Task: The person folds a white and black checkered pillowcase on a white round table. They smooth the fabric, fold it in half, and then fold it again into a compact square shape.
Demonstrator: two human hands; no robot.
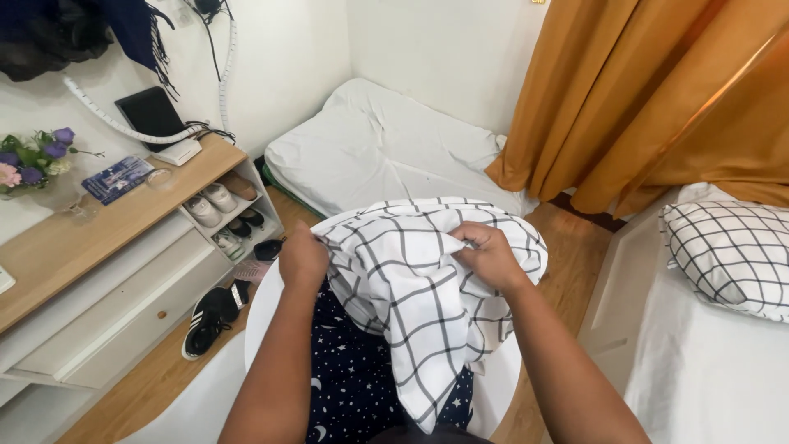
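Both hands hold a white cloth with a black grid pattern [411, 288], bunched up over a round white table [501, 386]. My left hand [302, 259] grips the cloth's left edge with closed fingers. My right hand [491, 253] pinches its upper right part, fingers curled into the folds. The cloth's lower end hangs down toward me. Under it lies a dark blue fabric with white stars and moons [353, 378], partly covered by the checked cloth.
A wooden-topped desk [90, 230] with drawers and a shoe shelf [234, 210] stands at left, a black sneaker [209, 316] on the floor beside it. A white mattress [386, 148] lies ahead, orange curtains [657, 99] at right, a bed with a checked pillow [731, 251] at far right.
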